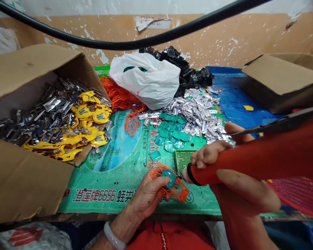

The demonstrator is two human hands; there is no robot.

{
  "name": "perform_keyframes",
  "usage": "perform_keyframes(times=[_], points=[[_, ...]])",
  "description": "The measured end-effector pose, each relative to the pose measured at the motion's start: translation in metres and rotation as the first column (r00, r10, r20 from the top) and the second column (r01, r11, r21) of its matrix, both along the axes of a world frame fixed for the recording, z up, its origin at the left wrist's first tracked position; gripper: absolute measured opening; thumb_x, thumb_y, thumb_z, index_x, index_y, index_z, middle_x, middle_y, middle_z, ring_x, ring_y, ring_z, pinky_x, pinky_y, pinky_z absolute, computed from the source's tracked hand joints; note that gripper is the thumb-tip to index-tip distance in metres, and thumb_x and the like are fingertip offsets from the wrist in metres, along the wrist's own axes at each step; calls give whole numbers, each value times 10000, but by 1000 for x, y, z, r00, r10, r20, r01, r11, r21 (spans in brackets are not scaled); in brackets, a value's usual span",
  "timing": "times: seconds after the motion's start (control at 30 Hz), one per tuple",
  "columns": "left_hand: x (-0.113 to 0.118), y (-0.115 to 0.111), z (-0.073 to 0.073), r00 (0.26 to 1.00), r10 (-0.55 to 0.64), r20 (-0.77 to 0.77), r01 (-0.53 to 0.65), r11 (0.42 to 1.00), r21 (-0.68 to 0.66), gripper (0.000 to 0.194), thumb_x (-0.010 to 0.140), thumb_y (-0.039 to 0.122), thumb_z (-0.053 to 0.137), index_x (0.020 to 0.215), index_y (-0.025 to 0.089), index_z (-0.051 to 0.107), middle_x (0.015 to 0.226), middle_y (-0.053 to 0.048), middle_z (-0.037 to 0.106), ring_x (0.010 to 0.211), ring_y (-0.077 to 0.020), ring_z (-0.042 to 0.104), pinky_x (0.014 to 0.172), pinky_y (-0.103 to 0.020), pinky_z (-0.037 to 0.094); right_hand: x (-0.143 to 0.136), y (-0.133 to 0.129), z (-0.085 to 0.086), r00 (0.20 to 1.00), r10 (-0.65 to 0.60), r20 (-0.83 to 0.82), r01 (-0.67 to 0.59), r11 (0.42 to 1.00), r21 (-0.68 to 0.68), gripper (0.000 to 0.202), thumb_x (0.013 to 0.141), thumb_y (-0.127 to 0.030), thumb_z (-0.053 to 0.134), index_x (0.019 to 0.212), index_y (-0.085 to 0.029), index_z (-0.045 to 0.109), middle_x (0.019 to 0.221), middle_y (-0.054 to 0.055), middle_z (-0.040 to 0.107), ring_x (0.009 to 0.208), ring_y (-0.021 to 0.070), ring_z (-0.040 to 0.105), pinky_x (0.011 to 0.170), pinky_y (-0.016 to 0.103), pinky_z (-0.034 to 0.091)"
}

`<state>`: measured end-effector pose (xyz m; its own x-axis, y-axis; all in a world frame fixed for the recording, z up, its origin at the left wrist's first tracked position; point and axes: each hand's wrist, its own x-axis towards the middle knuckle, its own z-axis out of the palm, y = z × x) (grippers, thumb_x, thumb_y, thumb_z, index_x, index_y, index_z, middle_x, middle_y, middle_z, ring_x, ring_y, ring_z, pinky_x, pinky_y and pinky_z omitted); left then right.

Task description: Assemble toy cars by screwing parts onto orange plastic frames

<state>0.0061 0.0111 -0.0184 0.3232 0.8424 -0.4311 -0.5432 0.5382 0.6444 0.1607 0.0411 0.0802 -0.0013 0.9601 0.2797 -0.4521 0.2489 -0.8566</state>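
Note:
An orange plastic lattice frame (181, 191) with a teal plastic piece (169, 177) on it is held by my left hand (150, 190), the thumb pressing on the teal piece. My right hand (232, 173) is wrapped round a red power screwdriver (250, 159), whose tip points left and meets the right side of the teal piece. Just behind the tip sits a green perforated tray (182, 160). More teal pieces (168, 129) lie beyond my hands, beside a heap of small silvery parts (198, 114). A flat orange frame (132, 124) rests on the green sheet.
At left, an open cardboard box (41, 194) holds yellow and dark shiny parts. A white plastic bag (156, 83), an orange frame pile (117, 95) and black parts (172, 57) stand at the back. Another box (279, 76) is at right. A black cable (120, 45) hangs across the top.

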Motion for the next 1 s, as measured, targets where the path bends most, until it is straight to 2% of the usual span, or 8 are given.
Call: perform_keyframes(times=[0.2, 0.5, 0.77, 1.0], points=[[-1, -1, -1, 1000, 1, -11, -1, 1000, -5, 225, 770, 199, 670, 981, 150, 609, 775, -2, 622, 573, -99, 586, 413, -167, 413, -3, 1, -2, 1000, -11, 9, 11, 1000, -21, 524, 650, -271, 813, 1126, -351, 610, 683, -29, 601, 593, 156, 579, 584, 337, 524], [-3, 0, 4, 998, -10, -56, 10, 1000, -4, 219, 778, 204, 643, 988, 161, 595, 810, -11, 652, 597, -110, 605, 419, -169, 397, -3, -1, 1, 999, -15, 38, 15, 1000, -15, 516, 678, -278, 802, 1146, -362, 602, 698, -20, 605, 607, 161, 587, 586, 353, 532], [1, -1, 10, 992, 23, -123, -25, 999, -21, 310, 728, 251, 701, 1003, 158, 593, 806, -7, 635, 585, -105, 569, 419, -179, 402, -4, -3, -3, 994, -47, 96, 46, 999, 7, 543, 699, -261, 773, 1187, -351, 554, 714, -28, 607, 600, 156, 587, 599, 352, 532], [3, -2, 11, 985, 43, -170, -40, 999, 21, 318, 710, 292, 721, 977, 161, 607, 770, -1, 629, 583, -115, 563, 429, -194, 396, -3, -3, -6, 990, -51, 131, 51, 999, 1, 549, 701, -255, 759, 1190, -362, 534, 727, -40, 615, 607, 161, 589, 616, 358, 520]])
